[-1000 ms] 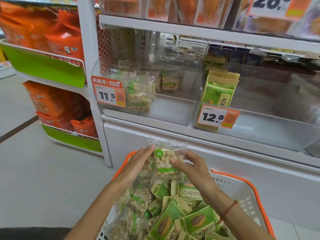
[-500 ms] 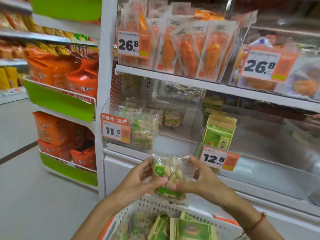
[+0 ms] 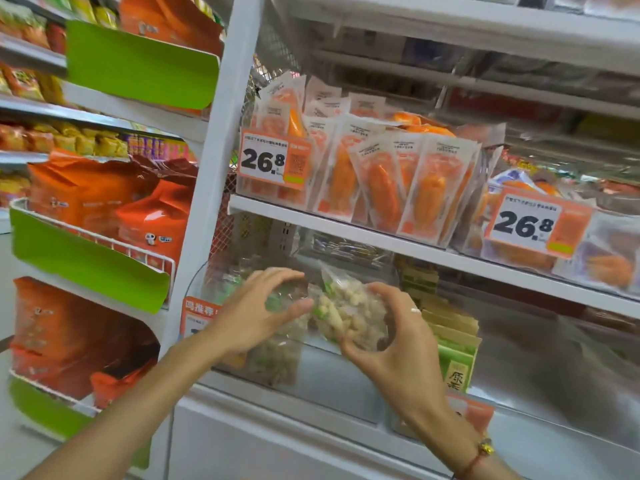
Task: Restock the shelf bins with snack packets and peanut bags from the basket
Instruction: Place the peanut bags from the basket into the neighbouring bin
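A clear peanut bag [image 3: 348, 315] with a green label is up at the mouth of the clear shelf bin [image 3: 329, 382] on the lower shelf. My right hand [image 3: 398, 344] grips the bag from the right and below. My left hand [image 3: 258, 310] sits at the bag's left edge with fingers spread, its thumb touching the bag. Other peanut bags [image 3: 277, 358] stand inside that bin behind the front wall. Green snack packets [image 3: 453, 348] stand in the neighbouring bin to the right. The basket is out of view.
The shelf above [image 3: 346, 230] carries orange-filled pouches [image 3: 391, 181] and two 26.8 price tags [image 3: 266, 161]. A white upright post [image 3: 214, 168] divides this unit from the left racks of orange bags [image 3: 104, 202] with green guards [image 3: 86, 261].
Both hands lifted the peanut bag from the basket up to the bin's opening. The view tilted upward, so the basket dropped out of sight and the upper shelf appeared.
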Motion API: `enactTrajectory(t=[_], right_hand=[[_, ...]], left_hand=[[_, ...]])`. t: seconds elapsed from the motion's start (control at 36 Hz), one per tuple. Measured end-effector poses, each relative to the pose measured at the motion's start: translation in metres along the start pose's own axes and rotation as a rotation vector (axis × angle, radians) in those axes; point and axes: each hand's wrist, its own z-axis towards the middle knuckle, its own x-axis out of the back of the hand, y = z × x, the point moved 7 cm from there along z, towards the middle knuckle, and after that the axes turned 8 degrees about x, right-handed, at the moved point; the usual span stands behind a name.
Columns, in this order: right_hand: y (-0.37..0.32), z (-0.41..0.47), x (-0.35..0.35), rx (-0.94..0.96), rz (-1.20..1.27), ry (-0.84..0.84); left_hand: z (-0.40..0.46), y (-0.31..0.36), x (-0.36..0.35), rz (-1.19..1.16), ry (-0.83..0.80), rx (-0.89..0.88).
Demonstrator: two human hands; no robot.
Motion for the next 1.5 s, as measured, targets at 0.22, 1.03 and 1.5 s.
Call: enactTrajectory(t=[0.22,1.03,1.5], right_hand=[[0.028,0.024,-0.039,-0.078,-0.345,-0.084],[0.125,0.065,-0.118,-0.21,-0.593,-0.412],[0.108,0.072,-0.133,-0.111,-0.714,-0.549]], left_hand=[[0.013,-0.03,-0.016,0.624,0.259,-0.16],[-0.018,-0.049,-0.012,0.617,0.344,-0.153],[-0.016,-0.048,-0.012,0.608,0.366,-0.156]])
